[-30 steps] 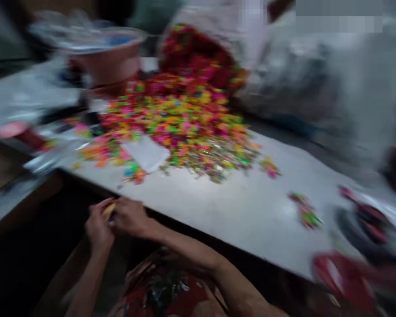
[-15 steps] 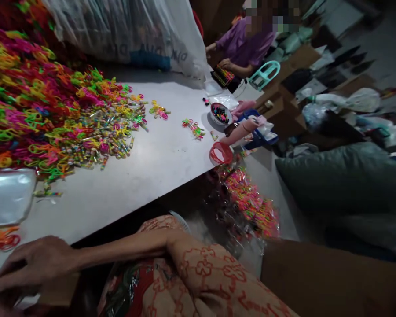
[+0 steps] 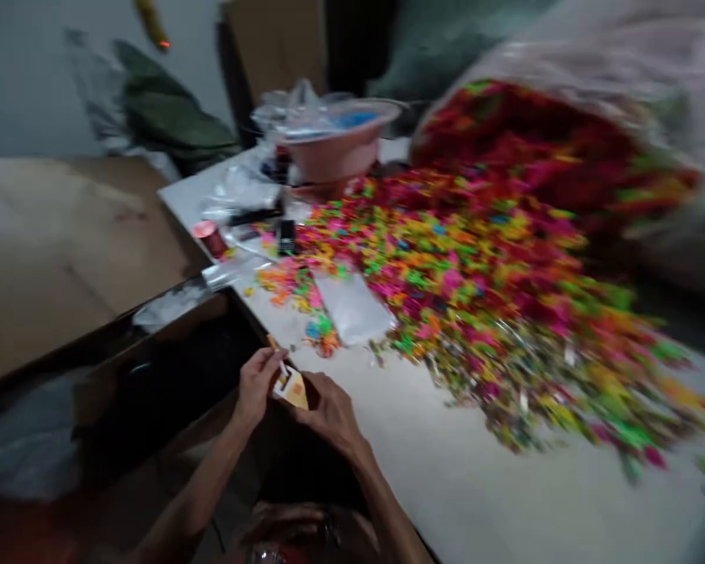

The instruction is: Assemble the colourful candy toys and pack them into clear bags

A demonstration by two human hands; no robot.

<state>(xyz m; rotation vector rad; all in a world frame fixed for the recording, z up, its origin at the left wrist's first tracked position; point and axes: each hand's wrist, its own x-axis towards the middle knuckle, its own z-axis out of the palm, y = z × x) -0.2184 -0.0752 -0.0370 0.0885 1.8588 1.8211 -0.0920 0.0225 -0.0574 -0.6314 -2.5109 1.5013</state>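
Past the table's near edge, my right hand is closed around a small yellow-and-white cigarette pack with its top open. My left hand is at the pack's open end, fingertips pinched on a thin white cigarette that sticks up there. Blur hides whether the cigarette is fully out of the pack. Just beyond my hands, a stack of clear plastic bags lies on the white table, beside a large heap of bright plastic pieces.
A big white sack spills colourful pieces at the back right. A pink basin holding plastic bags stands at the far end, near a red spool and a dark phone-like object. On the left stands a large cardboard box.
My view has swung left, from the co-worker's end of the table to the basin end. Both hands now show together, with the cigarette pack between them.
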